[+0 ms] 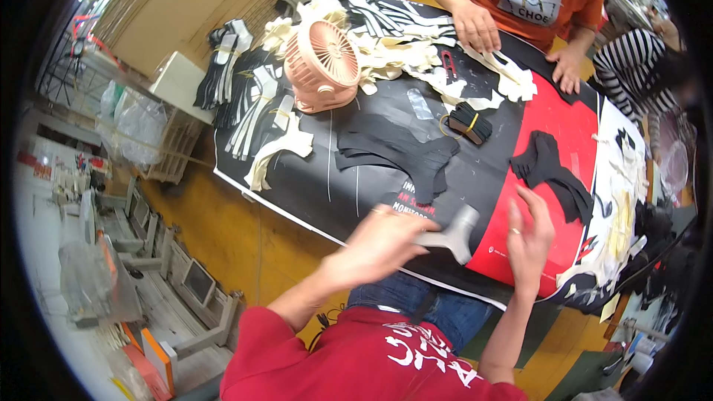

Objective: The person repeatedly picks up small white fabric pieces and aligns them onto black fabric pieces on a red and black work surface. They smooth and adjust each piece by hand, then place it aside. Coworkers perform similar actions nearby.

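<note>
Left hand [379,245] closed around the handle end of a grey tool [454,232], hammer-like in shape, head pointing up and right, held over the counter's [312,186] near edge. Right hand [529,236] open, fingers spread and raised, palm toward the tool, just beside its head but not touching; a ring on one finger. Both poised above the seam where the counter's black cover meets its red panel [564,122].

Just beyond the right hand, toward the counter's right edge, a small pile of black cut pieces [549,171] on the red panel. Mid-counter, a larger fan of black pieces [401,148], with a banded black bundle [469,122] next to it. Bare black cover between that fan and the near edge, and down the left near corner: the widest open stretch. Red panel near the hands also mostly bare.

Far left corner crowded: pink fan [323,63], cream and white cut strips [275,145] running over the left edge. Far edge heaped with pale pieces [416,44], a second person's hands [475,26] resting flat among them. Right edge lined with pale scraps [620,223] hanging over.

Orange floor [223,230] along the left edge, open beside the counter.
</note>
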The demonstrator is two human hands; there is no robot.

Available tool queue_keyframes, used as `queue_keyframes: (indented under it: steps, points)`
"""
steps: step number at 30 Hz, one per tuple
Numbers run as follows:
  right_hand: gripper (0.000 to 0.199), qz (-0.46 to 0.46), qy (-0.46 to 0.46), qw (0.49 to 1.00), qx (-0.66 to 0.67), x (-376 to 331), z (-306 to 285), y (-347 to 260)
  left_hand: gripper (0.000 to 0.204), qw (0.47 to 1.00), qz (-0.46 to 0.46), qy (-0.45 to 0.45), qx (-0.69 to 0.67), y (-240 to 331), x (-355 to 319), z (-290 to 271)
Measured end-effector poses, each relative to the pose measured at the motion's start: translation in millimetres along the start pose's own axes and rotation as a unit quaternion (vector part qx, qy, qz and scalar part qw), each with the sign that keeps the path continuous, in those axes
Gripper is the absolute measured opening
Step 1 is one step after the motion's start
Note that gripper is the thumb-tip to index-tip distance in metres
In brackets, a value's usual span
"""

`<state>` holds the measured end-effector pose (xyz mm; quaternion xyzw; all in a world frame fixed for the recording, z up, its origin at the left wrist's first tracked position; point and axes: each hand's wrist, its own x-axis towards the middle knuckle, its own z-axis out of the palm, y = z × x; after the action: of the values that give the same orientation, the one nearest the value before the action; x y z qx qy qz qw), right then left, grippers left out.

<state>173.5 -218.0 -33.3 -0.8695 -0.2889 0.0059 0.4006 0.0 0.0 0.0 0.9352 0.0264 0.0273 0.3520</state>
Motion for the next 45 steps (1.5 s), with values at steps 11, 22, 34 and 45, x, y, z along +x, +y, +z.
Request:
queue_keyframes:
  steps: [11,22,34,45]
  points:
    - [0.075,-0.183,-0.164,0.961,-0.127,61.7,115.1,-49.9,0.039,0.981,-0.088,0.171,-0.025,-57.0,7.4,-88.8]
    - [0.052,-0.089,-0.103,0.964,-0.227,29.4,34.1,10.3,0.038,0.974,-0.071,0.117,0.183,-141.8,57.1,-48.3]
    - [0.047,-0.081,0.061,0.987,-0.122,-12.4,15.6,12.5,0.036,0.948,-0.026,0.199,0.249,-49.6,59.6,11.2]
    - [0.016,0.178,0.222,0.952,-0.108,-100.9,-97.4,53.6,0.033,0.980,0.155,0.096,0.087,25.7,117.6,97.5]
